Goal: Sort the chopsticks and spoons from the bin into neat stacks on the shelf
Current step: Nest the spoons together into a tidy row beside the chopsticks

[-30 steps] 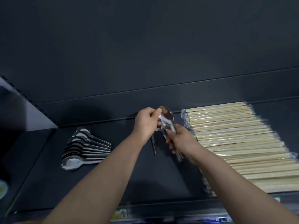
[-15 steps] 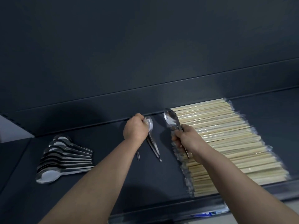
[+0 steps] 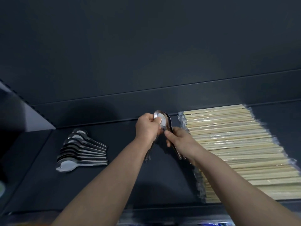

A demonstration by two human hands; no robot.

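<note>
Both hands meet above the dark shelf (image 3: 40, 176) and grasp one small bunch of metal spoons (image 3: 164, 119), with the bowls nested at the top. The left hand (image 3: 146, 129) curls round the bowls, and the right hand (image 3: 180, 141) grips the handles lower down. Left of the left hand a row of overlapped spoons (image 3: 81, 150) lies on the shelf; just right of the right hand lies the stack of wrapped wooden chopsticks (image 3: 236, 147)

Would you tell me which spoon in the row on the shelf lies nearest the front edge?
The frontmost spoon, the only one whose whole bowl lies uncovered.
</note>
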